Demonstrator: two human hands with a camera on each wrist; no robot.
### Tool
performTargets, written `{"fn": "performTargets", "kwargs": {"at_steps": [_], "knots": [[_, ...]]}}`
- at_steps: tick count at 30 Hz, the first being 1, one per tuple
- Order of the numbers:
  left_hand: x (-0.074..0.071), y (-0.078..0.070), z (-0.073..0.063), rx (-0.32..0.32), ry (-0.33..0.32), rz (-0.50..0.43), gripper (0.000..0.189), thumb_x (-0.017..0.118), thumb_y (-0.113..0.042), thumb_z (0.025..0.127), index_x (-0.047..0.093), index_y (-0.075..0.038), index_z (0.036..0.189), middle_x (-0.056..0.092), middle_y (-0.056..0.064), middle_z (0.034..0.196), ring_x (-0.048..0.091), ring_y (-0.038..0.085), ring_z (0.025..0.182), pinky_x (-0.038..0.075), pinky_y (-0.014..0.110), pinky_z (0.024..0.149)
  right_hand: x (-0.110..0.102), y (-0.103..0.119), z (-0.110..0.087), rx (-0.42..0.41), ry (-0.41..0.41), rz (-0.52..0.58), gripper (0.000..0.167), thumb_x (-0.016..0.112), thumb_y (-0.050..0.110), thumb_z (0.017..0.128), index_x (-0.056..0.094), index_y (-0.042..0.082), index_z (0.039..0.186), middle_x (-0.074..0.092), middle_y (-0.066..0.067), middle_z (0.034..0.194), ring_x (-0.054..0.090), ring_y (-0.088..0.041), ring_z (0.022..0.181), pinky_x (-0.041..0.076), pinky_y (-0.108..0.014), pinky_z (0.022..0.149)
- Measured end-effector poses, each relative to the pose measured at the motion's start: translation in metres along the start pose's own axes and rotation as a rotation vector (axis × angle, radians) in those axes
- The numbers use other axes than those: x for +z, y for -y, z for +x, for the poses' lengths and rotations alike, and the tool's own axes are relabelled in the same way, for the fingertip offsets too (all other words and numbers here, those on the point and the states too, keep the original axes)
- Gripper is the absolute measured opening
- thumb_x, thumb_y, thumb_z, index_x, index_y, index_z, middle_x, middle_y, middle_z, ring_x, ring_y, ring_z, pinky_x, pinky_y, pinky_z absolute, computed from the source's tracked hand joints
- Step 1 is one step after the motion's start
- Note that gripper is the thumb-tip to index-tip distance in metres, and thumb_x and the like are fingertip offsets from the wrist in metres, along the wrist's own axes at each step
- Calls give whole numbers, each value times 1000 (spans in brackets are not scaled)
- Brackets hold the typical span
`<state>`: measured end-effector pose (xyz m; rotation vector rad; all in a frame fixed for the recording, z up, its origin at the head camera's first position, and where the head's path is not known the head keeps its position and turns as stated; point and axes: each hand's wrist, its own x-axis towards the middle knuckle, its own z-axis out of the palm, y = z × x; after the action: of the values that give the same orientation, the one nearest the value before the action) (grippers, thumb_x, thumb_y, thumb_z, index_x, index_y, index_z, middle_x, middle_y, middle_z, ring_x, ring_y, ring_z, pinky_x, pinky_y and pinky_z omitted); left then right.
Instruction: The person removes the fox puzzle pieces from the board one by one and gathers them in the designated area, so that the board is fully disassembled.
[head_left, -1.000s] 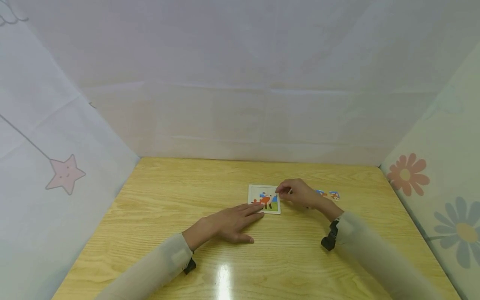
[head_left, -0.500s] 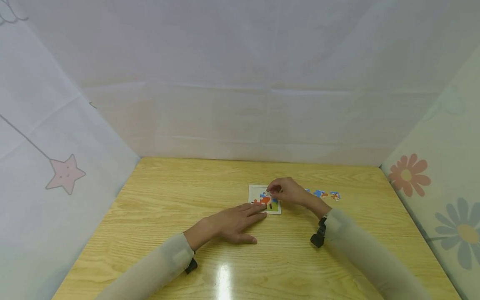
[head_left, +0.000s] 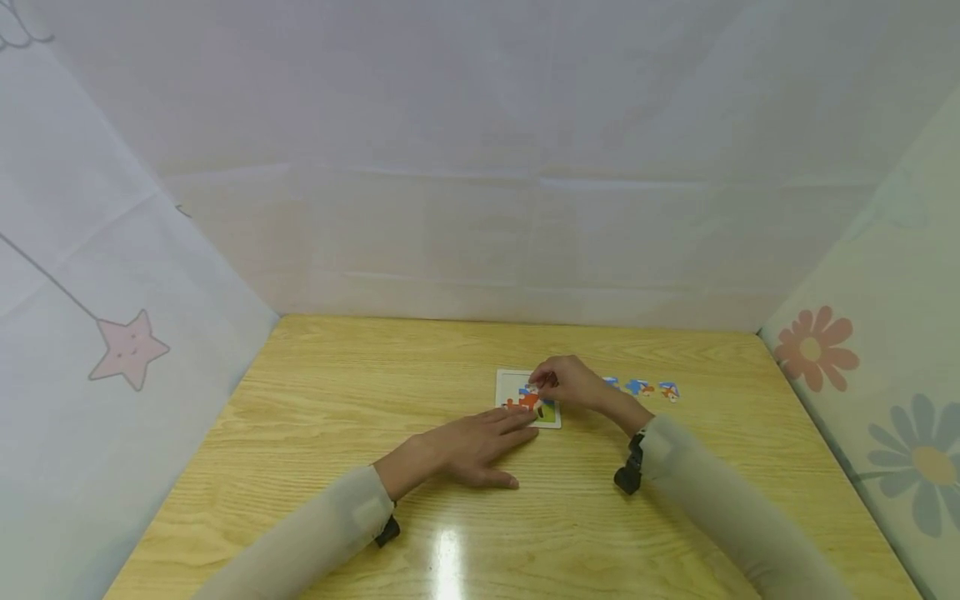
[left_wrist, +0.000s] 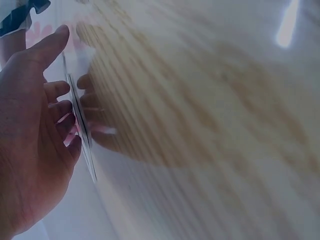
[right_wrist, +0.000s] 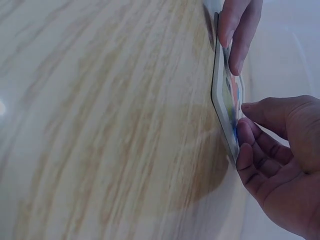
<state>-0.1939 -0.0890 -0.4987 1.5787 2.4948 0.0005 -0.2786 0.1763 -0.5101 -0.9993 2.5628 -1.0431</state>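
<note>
A white-framed jigsaw tray (head_left: 507,380) lies on the wooden table, partly filled with pieces (head_left: 528,401) of an orange animal on blue and green. My left hand (head_left: 480,448) lies flat, its outstretched fingertips on the tray's near-left part and its thumb out over the wood. From the right, my right hand (head_left: 576,387) bends over the tray, thumb and fingertips pinched together at a small puzzle piece (head_left: 533,388), mostly hidden by the fingers. In the right wrist view, the thumb and curled fingers of the right hand (right_wrist: 280,145) come right at the tray's surface (right_wrist: 218,92).
Several loose puzzle pieces, among them a blue-and-orange piece (head_left: 640,387) and another piece (head_left: 669,391), lie in a row right of the tray. The wooden table (head_left: 360,367) meets a pale cloth backdrop (head_left: 420,242) at the back and sides.
My right hand has moved left from the tray's right edge to over its middle, uncovering another loose piece on the right. The left hand has slid slightly right along the tray.
</note>
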Motion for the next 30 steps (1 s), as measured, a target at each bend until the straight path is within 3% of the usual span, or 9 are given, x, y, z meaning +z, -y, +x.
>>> {"fn": "performTargets", "kwargs": {"at_steps": [10,30], "knots": [[2,-1,6,5,22,28,87,45,-67,106,24,-13,170,15,7,178,17,25,163,21,39,132,3,5,2,17,4,-34,19,74,0,96,77,-2,115,72,-9,98,63,-14,83,55,-28,74],[-2,-4,8,-20,51,9,90,49,-69,104,23,-13,170,14,6,178,16,25,164,22,39,131,-1,11,10,68,100,-7,18,70,-5,95,71,-3,114,66,-10,91,55,-12,79,48,-26,72]]}}
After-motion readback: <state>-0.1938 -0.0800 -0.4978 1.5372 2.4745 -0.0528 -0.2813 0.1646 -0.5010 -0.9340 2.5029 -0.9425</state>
